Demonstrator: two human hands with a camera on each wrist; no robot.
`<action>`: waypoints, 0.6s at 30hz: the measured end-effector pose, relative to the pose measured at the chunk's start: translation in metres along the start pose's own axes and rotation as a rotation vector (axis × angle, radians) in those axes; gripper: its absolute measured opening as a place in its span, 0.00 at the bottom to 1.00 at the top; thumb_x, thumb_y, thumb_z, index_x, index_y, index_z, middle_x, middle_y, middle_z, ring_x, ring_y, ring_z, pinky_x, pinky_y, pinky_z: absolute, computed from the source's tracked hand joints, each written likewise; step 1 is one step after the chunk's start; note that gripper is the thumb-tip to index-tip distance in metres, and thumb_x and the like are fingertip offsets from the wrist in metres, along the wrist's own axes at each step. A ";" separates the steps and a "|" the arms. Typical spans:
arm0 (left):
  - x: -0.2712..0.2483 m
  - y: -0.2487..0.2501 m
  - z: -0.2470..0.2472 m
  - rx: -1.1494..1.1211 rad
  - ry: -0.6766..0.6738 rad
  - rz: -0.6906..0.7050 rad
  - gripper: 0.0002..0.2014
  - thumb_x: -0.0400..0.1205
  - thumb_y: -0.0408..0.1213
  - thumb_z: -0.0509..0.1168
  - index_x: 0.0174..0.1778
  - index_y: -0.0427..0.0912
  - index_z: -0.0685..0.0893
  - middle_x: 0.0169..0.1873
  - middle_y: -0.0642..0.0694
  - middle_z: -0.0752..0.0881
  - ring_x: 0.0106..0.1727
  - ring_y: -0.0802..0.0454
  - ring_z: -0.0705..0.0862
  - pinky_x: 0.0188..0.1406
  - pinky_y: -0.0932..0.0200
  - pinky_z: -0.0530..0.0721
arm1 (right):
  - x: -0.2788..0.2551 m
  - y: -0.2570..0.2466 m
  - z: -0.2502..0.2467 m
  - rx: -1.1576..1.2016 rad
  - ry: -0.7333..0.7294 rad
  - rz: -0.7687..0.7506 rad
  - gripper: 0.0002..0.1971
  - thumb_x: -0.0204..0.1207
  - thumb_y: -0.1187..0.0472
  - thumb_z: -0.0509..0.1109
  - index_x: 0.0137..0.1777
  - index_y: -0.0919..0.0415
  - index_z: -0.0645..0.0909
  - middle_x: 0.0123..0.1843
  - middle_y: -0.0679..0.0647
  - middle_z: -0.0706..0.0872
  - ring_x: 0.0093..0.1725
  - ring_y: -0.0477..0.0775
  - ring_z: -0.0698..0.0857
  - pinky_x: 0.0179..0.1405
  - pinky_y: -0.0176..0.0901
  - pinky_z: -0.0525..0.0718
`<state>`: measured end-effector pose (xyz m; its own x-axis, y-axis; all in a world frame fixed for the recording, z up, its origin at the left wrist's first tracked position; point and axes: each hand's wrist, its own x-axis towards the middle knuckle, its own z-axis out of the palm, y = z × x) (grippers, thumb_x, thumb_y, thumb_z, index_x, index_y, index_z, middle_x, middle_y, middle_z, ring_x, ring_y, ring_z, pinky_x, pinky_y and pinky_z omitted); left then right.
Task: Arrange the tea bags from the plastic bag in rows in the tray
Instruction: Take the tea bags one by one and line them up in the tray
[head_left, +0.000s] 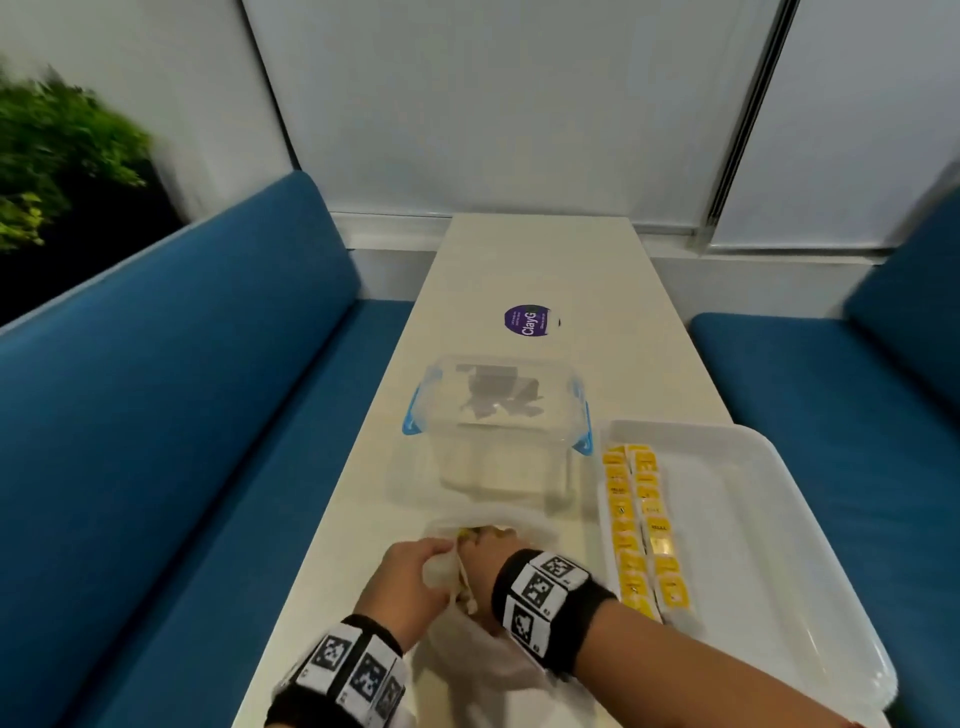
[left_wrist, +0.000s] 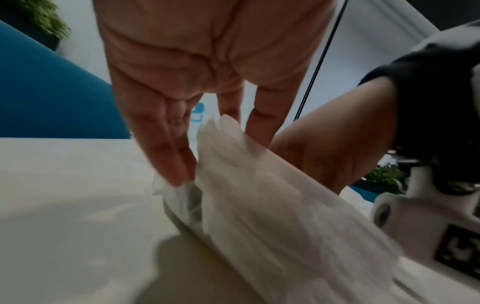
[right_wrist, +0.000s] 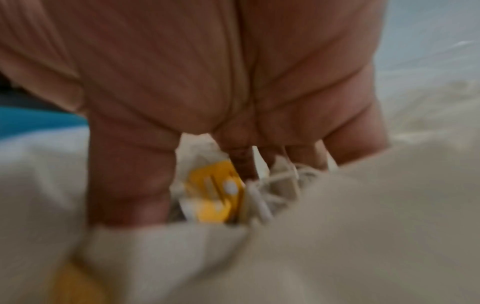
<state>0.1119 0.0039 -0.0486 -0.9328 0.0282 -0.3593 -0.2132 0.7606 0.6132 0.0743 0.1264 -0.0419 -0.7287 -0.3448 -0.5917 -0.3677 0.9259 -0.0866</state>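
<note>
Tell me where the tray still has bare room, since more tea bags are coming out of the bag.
The tray is bare right of the two rows of tea bags along its left edge, out to its right rim. It is crowded near the plastic bag, where the left hand and right hand work.

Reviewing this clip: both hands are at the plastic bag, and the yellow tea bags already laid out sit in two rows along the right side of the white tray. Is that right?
Not quite. The head view shows the two rows of yellow tea bags along the left side of the white tray, not the right; the rest of the tray is bare. The left hand and right hand are indeed at the plastic bag.
</note>
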 end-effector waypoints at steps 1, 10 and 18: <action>-0.001 0.000 0.001 0.016 -0.004 0.006 0.29 0.76 0.28 0.64 0.73 0.51 0.72 0.71 0.48 0.72 0.70 0.52 0.74 0.67 0.66 0.70 | 0.003 0.002 0.006 0.002 0.017 0.019 0.34 0.76 0.51 0.68 0.76 0.66 0.61 0.73 0.68 0.70 0.70 0.71 0.72 0.70 0.62 0.74; -0.004 -0.003 -0.005 0.020 0.072 0.043 0.30 0.78 0.28 0.61 0.77 0.50 0.66 0.70 0.50 0.71 0.64 0.52 0.77 0.58 0.67 0.74 | -0.014 0.010 0.008 0.216 0.022 -0.081 0.17 0.75 0.63 0.67 0.63 0.63 0.73 0.57 0.66 0.83 0.54 0.69 0.84 0.52 0.54 0.82; -0.002 -0.004 -0.008 0.030 0.080 0.079 0.30 0.78 0.30 0.62 0.77 0.51 0.66 0.69 0.51 0.70 0.64 0.53 0.78 0.59 0.66 0.74 | -0.010 0.023 0.002 0.414 0.279 -0.005 0.18 0.69 0.66 0.71 0.59 0.56 0.78 0.58 0.59 0.83 0.59 0.61 0.82 0.57 0.43 0.78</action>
<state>0.1126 -0.0041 -0.0443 -0.9669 0.0383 -0.2525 -0.1299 0.7774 0.6154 0.0746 0.1518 -0.0395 -0.8751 -0.3250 -0.3585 -0.1526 0.8884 -0.4329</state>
